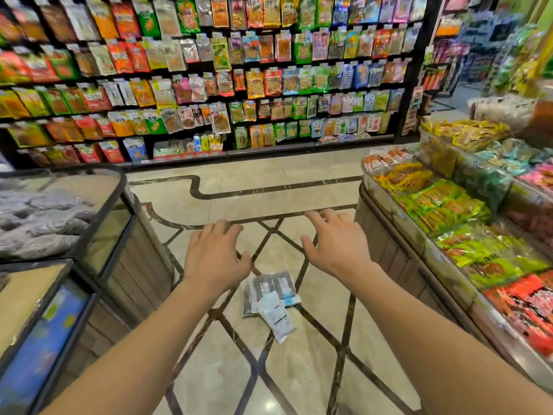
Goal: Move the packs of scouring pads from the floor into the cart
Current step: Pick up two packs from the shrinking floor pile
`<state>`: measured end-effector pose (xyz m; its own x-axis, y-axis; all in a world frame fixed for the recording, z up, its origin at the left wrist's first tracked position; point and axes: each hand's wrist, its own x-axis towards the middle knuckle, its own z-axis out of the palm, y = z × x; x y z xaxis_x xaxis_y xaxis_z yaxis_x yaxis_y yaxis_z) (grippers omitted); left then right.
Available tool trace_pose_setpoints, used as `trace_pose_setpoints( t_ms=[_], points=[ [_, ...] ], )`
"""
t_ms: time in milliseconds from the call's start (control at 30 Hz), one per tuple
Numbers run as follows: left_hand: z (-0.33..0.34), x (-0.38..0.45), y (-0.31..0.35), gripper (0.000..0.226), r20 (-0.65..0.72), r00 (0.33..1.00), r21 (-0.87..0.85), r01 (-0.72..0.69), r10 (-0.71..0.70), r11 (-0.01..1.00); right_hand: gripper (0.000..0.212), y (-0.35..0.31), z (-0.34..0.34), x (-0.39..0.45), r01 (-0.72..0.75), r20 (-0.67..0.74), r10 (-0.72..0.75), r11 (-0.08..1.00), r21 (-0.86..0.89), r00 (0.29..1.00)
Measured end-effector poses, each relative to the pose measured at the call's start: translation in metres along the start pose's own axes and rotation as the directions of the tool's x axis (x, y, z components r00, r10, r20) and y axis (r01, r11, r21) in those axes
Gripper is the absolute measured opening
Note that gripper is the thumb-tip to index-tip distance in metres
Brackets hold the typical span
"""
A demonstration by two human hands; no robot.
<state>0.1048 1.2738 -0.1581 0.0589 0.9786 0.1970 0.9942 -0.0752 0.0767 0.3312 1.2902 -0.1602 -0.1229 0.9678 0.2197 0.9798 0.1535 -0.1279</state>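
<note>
Head view: both arms extended forward over the tiled floor [299,181]. Left hand [214,254] palm down, fingers loosely curled, grip released, holding nothing. Right hand [335,245] palm down, fingers spread and relaxed, grip released, holding nothing. Packs of scouring pads [270,298] lie in a small overlapping pile on the floor, below and between the 2 hands, not touched by either. Snack bins [449,205] to the right, display case [89,205] to the left, wall of hanging snack packets [209,70] ahead.

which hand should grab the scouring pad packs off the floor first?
Left, marginally. The left hand hangs almost over the packs; the right hand is further aside. Both are open and empty.
</note>
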Motion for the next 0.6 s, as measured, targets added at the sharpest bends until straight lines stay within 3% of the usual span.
trace_pose_setpoints(
  t_ms=[600],
  points=[
    [0.086, 0.223, -0.028, 0.056, 0.029, 0.996, 0.000, 0.079, -0.079, 0.997, 0.055, 0.034, 0.101, 0.246, 0.134, 0.084, -0.134, 0.991, 0.008, 0.987]
  ],
)
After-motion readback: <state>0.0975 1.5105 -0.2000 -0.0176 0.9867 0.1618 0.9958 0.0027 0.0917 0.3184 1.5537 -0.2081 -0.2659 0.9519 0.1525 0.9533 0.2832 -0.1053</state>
